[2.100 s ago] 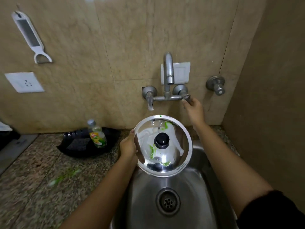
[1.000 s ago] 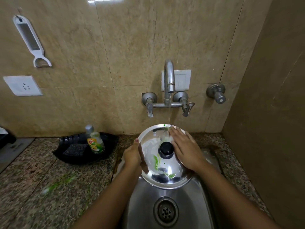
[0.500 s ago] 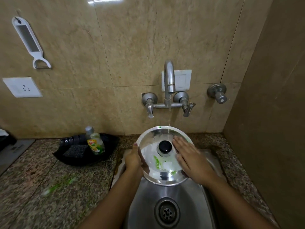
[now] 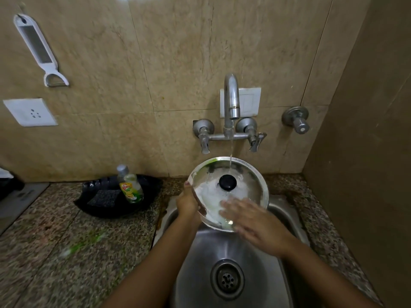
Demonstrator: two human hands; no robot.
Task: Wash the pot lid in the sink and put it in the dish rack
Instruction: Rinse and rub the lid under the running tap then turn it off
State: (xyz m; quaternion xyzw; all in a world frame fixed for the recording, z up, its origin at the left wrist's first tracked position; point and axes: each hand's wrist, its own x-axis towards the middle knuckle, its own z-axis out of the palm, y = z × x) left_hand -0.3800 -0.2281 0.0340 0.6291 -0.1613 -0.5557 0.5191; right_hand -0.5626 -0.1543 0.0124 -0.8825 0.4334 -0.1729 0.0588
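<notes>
Since the earlier frames the right hand (image 4: 255, 223) is brought off the tap down onto the lid's near face, fingers (image 4: 231, 206) spread flat. The pot lid (image 4: 242, 185) is held tilted over the sink (image 4: 255, 263), knob toward the person. Its left rim is clamped by the left hand (image 4: 188, 202), with water from the tap (image 4: 231, 101) striking its far edge.

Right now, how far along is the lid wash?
Done: soap is on, with foam and green streaks across the pot lid, and water runs from the tap. In hand: the left hand grips the lid's rim over the sink while the right hand rubs its lower face. Left: rinse it clean and rack it; no dish rack is in view.
</notes>
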